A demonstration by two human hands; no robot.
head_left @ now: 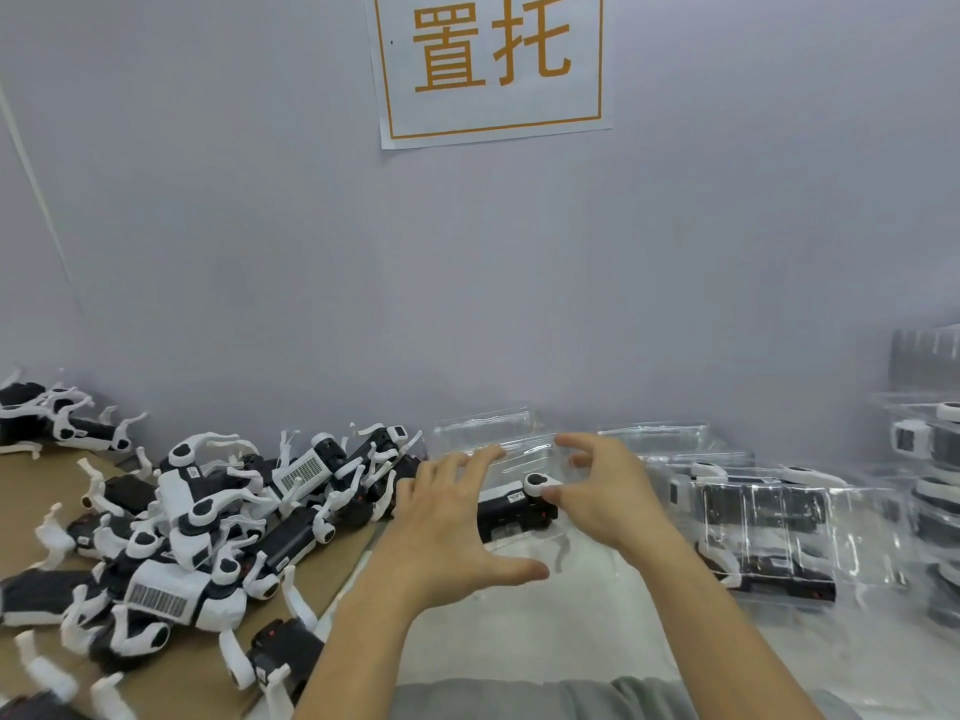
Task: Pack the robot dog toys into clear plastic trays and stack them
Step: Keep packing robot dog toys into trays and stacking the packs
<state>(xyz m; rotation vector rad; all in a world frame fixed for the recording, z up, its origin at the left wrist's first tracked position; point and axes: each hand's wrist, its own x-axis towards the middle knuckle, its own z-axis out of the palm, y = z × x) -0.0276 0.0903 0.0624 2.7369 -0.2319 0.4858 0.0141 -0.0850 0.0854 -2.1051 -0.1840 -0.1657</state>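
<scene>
- Both hands are being held spread over the clear tray (519, 449): the left hand (457, 522) is being kept released, with fingers straight and fanned, gripping nothing.
- Over the same tray, the right hand (602, 491) is being kept loosely curled, its thumb lying just beside the white hip of the robot dog toy (517, 506); whether the toy is being touched cannot be told.
- That black-and-white toy is being seated in the tray, between the two hands.
- Left of the tray, a heap of loose toys (208, 511) is being carried on brown cardboard (31, 480).
- Right of the tray, a filled tray (769, 527) is being kept near, and further right a stack of packed trays (930, 491) is being cut off by the frame edge.
- Above the tray, a white sign (491, 65) with orange characters is being displayed on the wall.
</scene>
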